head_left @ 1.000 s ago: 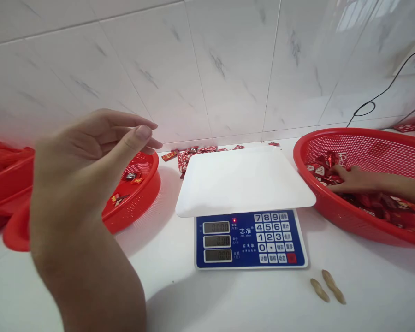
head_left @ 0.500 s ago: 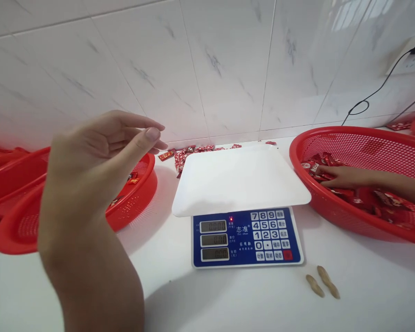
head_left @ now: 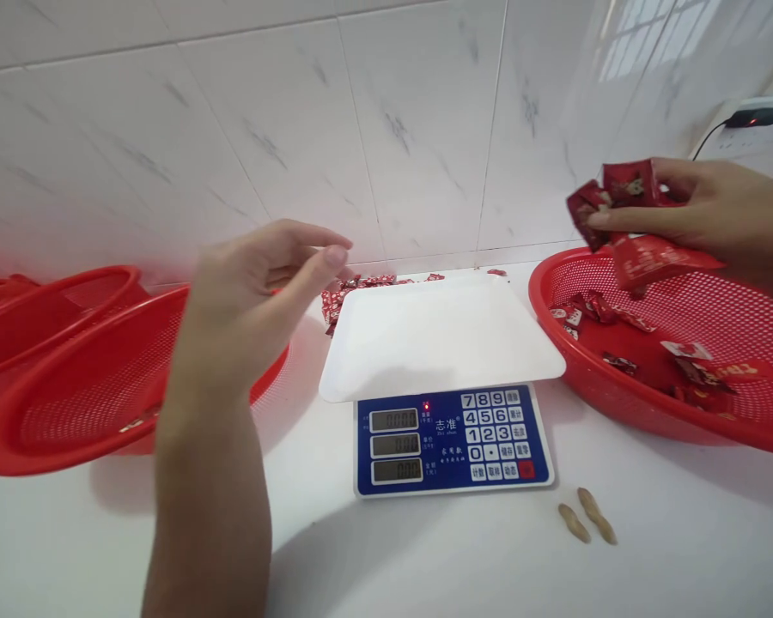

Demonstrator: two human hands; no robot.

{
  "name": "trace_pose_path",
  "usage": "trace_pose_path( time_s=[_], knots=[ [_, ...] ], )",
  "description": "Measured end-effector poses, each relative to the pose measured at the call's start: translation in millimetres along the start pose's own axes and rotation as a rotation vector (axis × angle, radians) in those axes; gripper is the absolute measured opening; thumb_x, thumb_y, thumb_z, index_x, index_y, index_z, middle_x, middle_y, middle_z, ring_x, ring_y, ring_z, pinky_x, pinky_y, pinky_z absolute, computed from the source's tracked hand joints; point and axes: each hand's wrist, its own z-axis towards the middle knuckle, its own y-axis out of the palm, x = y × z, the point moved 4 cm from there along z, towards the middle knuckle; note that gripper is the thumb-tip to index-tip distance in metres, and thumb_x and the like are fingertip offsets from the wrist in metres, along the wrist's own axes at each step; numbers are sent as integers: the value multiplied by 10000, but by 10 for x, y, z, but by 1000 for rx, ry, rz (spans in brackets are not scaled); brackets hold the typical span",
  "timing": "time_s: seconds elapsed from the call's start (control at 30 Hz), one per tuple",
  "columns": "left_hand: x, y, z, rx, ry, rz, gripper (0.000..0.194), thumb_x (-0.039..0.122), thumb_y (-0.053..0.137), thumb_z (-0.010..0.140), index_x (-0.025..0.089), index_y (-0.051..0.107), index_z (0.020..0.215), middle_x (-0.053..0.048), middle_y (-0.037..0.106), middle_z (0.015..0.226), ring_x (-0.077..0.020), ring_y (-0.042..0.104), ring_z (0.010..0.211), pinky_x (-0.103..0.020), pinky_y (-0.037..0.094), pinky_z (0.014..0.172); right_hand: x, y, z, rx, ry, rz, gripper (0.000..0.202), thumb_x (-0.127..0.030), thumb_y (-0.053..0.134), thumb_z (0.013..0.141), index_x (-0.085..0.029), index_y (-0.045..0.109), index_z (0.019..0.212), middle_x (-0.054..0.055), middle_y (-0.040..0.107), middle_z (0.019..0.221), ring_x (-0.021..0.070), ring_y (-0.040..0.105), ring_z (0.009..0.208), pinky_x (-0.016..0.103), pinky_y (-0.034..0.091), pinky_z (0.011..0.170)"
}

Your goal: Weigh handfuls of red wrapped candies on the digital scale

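Observation:
My right hand is raised above the right red basket, its fingers closed around several red-wrapped candies. More wrapped candies lie in that basket below. My left hand hangs in the air left of the scale's white pan, its fingers loosely curved and thumb a little apart, with nothing seen in them. The electronic scale has a blue keypad panel, and its pan bears nothing. My left forearm hides part of the left red basket.
Another red basket stands at the far left. Small red packets lie behind the pan along the tiled wall. Two peanuts rest right of the scale's front. A black plug sits in the wall socket at right.
My right hand has risen out of the right basket with a bunch of wrapped candies, leaving fewer inside. My left hand has shifted right, nearer the pan. The view has turned slightly.

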Motion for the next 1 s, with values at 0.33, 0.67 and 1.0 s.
trace_pose_path(
  time_s=[0.33, 0.67, 1.0],
  knots=[
    [-135, 812, -93, -432, -34, -242, 190, 377, 581, 989, 197, 639, 966, -44, 762, 923, -212, 724, 906, -349, 555, 811, -585, 1140, -345, -623, -228, 763, 213, -329, 766, 827, -227, 609, 928, 6, 735, 863, 195, 709, 875, 349, 568, 831],
    [-339, 801, -21, -425, -65, -197, 132, 280, 601, 946, 182, 679, 986, -78, 768, 963, -248, 736, 904, -428, 583, 875, -285, 1128, -289, -556, -101, 625, 156, -370, 697, 861, -236, 676, 938, 19, 702, 959, 177, 657, 868, 300, 513, 754],
    [-301, 695, 12, -325, -108, -196, 98, 271, 652, 943, 195, 696, 987, -30, 791, 956, -198, 747, 885, -314, 584, 818, -244, 1011, -283, -420, -129, 249, 233, -430, 620, 895, -216, 709, 909, 34, 712, 932, 200, 635, 842, 334, 451, 732]
  ],
)
